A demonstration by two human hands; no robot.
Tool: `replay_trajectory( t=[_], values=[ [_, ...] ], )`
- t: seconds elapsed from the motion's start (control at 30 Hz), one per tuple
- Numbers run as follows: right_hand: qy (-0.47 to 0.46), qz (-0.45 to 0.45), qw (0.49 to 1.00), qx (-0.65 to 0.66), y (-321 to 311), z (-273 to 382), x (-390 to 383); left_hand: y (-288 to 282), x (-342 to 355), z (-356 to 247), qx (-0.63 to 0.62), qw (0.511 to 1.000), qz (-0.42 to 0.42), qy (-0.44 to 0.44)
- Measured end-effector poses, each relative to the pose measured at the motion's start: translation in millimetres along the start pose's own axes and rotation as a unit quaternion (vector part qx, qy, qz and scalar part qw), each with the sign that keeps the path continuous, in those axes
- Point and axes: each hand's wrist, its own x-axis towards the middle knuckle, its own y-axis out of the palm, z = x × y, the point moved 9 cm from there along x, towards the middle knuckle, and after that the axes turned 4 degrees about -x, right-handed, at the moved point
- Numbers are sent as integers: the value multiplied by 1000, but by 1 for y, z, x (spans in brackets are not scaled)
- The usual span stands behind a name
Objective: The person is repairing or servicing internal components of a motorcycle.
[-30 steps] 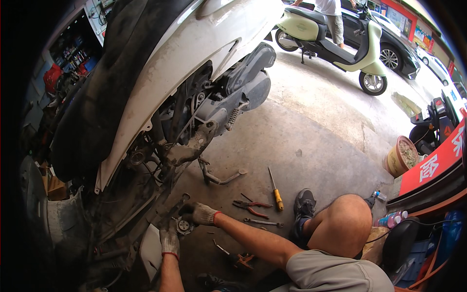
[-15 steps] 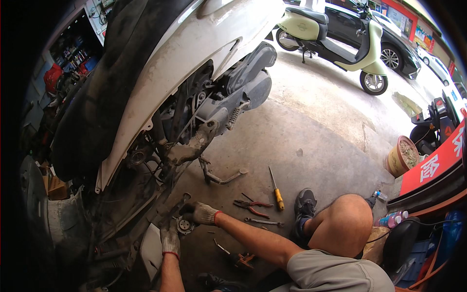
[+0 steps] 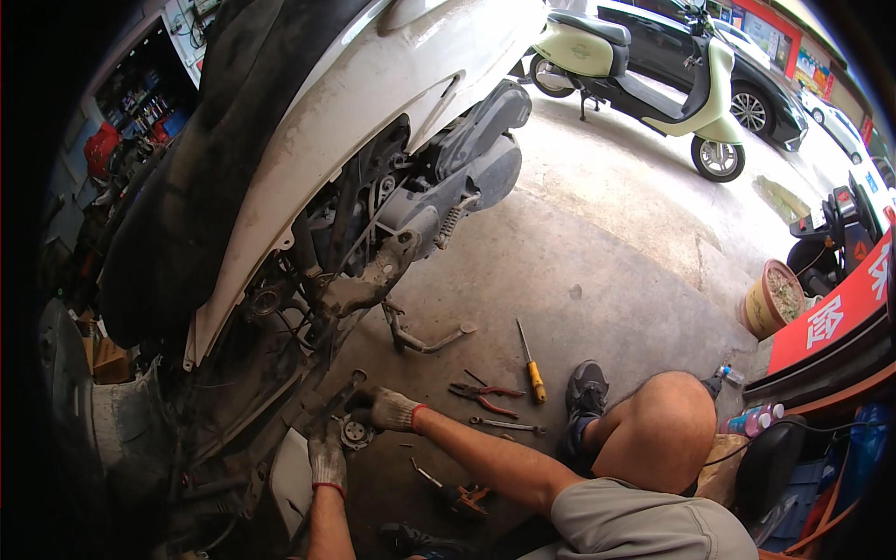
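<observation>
My left hand, in a pale knitted work glove, is closed at the left edge of a round metal part with holes in its face. My right hand, gloved with dark, dirty fingers, is closed just above that part; what its fingers hold is hidden. A ring-ended metal piece, like a spanner, juts out beyond both hands, and I cannot tell which hand, if either, grips it. To the right on the floor lie red-handled pliers, a combination spanner and a yellow-handled screwdriver.
A white scooter with its lower side exposed stands over the work spot, its stand reaching toward the tools. By my left forearm lies a white panel. A power drill rests near my right forearm. A pale green scooter is parked beyond.
</observation>
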Motion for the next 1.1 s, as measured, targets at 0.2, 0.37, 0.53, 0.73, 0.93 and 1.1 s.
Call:
replay_trajectory(
  t=[0.2, 0.37, 0.53, 0.73, 0.93, 1.1],
  values=[
    [-8, -8, 1000, -12, -1, -2, 1, 4, -3, -5, -2, 1000, 6, -11],
    [-8, -14, 1000, -13, 0, -6, 4, 1, -1, 0, 14, 999, 6, -28],
    [-16, -8, 999, -35, -1, 2, 3, 2, -3, -1, 11, 999, 7, -32],
    [30, 8, 999, 23, 6, 1, -1, 2, 5, 0, -26, 999, 7, 17],
    [-38, -11, 996, -75, 3, 17, -2, 4, 3, -6, 7, 999, 32, 11],
    [-19, -16, 997, -67, 2, 14, -2, 6, -2, -13, 19, 999, 31, 19]
  ],
)
